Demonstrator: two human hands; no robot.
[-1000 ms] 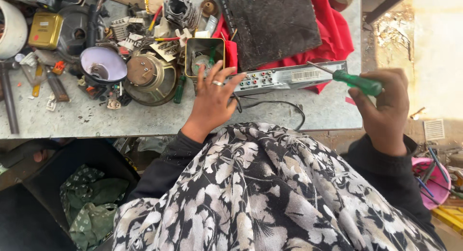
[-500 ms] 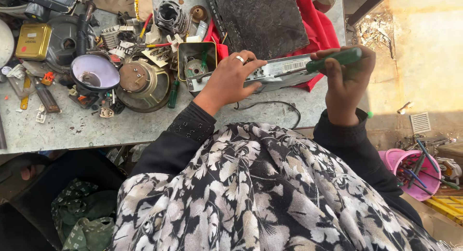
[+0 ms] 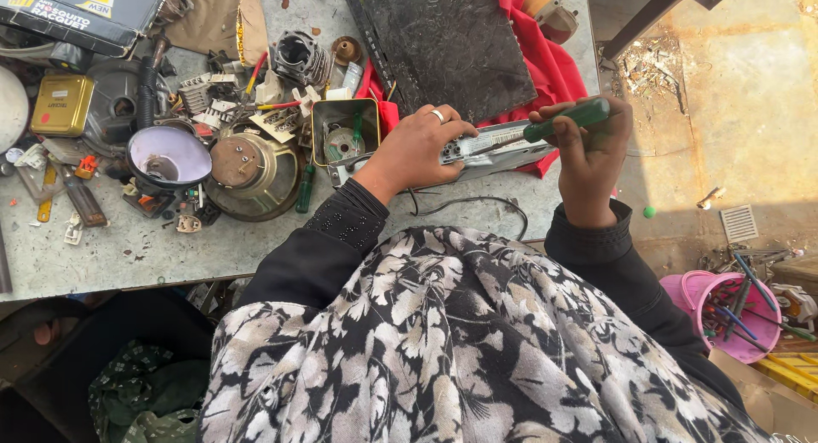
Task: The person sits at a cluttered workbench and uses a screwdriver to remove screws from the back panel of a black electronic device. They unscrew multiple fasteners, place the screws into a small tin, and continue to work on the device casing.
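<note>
Green-handled screwdriver gripped in right hand, shaft angled into the silver faceplate unit on the grey bench; left hand pressed flat on that unit, fingers spread; tip contact probably there, hidden; open tin just left

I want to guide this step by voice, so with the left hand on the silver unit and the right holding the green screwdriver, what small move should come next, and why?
Probably turn the green-handled screwdriver while keeping it pressed into the silver unit. The right hand grips the handle with the shaft angled down to the unit's top, and the left hand presses on the unit's left end, steadying it on the table. Whether the tip sits in a screw cannot be seen.
</note>
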